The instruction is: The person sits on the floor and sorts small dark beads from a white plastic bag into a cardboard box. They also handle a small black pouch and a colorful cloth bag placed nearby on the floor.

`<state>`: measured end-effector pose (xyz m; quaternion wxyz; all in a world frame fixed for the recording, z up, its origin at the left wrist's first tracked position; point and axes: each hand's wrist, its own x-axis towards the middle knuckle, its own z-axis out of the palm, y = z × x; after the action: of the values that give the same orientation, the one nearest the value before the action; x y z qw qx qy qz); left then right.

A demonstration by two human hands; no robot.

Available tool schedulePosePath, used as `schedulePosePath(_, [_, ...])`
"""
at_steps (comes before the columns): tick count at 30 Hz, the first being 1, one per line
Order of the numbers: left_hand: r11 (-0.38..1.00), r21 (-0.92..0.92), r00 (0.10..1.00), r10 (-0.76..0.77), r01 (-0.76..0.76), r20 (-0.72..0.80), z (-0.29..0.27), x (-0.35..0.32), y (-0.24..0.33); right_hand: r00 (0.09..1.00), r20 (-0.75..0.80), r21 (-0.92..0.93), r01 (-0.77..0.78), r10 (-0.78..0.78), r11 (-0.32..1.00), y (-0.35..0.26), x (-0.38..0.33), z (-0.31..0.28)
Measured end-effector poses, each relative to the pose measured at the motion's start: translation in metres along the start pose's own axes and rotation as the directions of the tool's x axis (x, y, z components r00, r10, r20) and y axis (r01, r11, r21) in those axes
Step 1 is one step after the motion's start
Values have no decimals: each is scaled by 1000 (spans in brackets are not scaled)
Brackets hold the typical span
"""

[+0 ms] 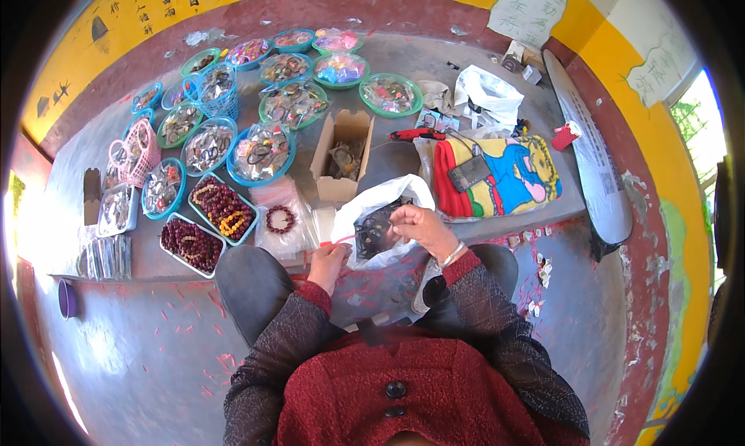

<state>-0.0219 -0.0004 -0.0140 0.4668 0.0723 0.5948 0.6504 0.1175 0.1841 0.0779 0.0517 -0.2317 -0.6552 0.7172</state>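
A white plastic bag lies open in front of me, with a tangle of thin black cords or loops inside. At the bag's near left side, my left hand is closed in a pinch. A thin red string runs from its fingertips toward the bag's mouth. Over the bag's right side, my right hand has its fingers drawn together in a pinch. Whatever it holds is too small to make out. A pale bracelet circles my right wrist.
A cardboard box stands beyond the bag. Trays of dark beads and a bead bracelet lie left; several baskets of small packets spread behind. At right lies a bright towel with a phone-like dark object on it.
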Motion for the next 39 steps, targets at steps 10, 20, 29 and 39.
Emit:
schedulePosePath(10, [954,298,988,-17,-29,151,2,11,-25,905,68,-502,394,-419,770,18,-1,30])
schedulePosePath(20, [790,579,975,111,-203,190,14,-7,-4,800,298,-791,512,-520,335,25,2,35])
schedulePosePath(29, [713,651,961,128,-262,247,14,-2,-11,794,405,-842,517,-454,152,29,2,43])
schedulePosePath(39, [782,572,959,117,-249,259,14,-2,-13,801,383,-860,491,-460,140,32,2,48])
